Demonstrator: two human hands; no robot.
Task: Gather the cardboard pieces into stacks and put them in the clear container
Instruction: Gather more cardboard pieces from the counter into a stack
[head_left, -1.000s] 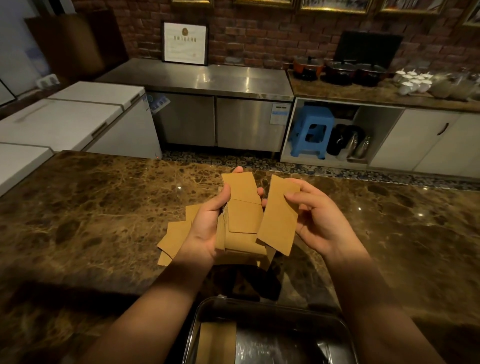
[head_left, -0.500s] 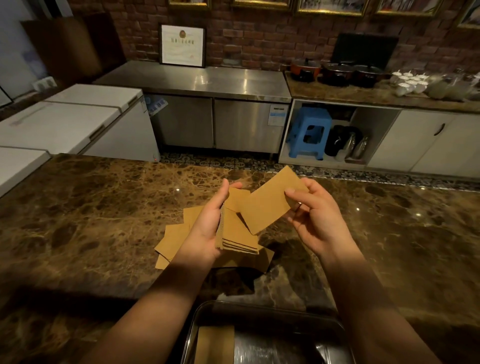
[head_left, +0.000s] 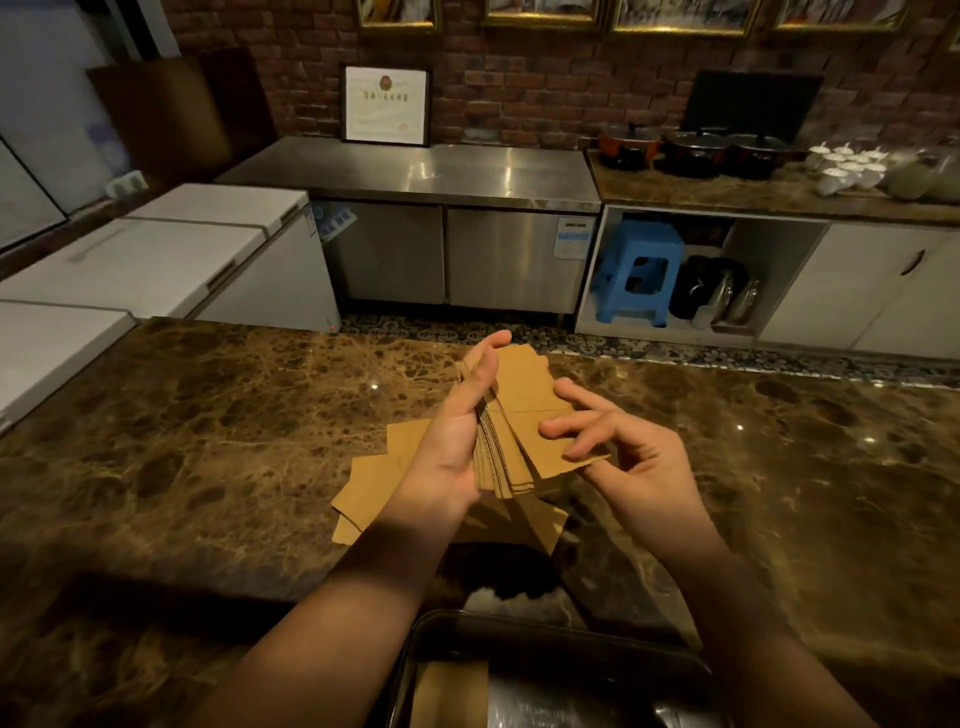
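Half a second ago the right hand (head_left: 631, 457) held a single card tilted up above the pile; that card now lies flat on top of the stack of cardboard pieces (head_left: 519, 431), and the stack has turned so its layered edge faces the camera.

From the head camera, the left hand (head_left: 452, 447) grips the stack from its left side above the marble counter (head_left: 208, 441). Its thumb lies along the near left edge, and its fingers reach up behind the far end, their tips showing above the top card. The stack sits between the two hands, fanned a little, with its corrugated edges visible at the lower end.

The right hand is at the stack's right side. Its thumb and forefinger pinch the lower right corner of the top card, and the other fingers are loosely spread over the card's face.

Under the hands, more loose cardboard pieces (head_left: 374, 483) lie flat on the counter, spreading out to the left of the left wrist and below the held stack.

At the near edge of the counter, between the forearms, stands the clear container (head_left: 561, 639). One brown card (head_left: 449, 693) already lies inside it, at its left side.
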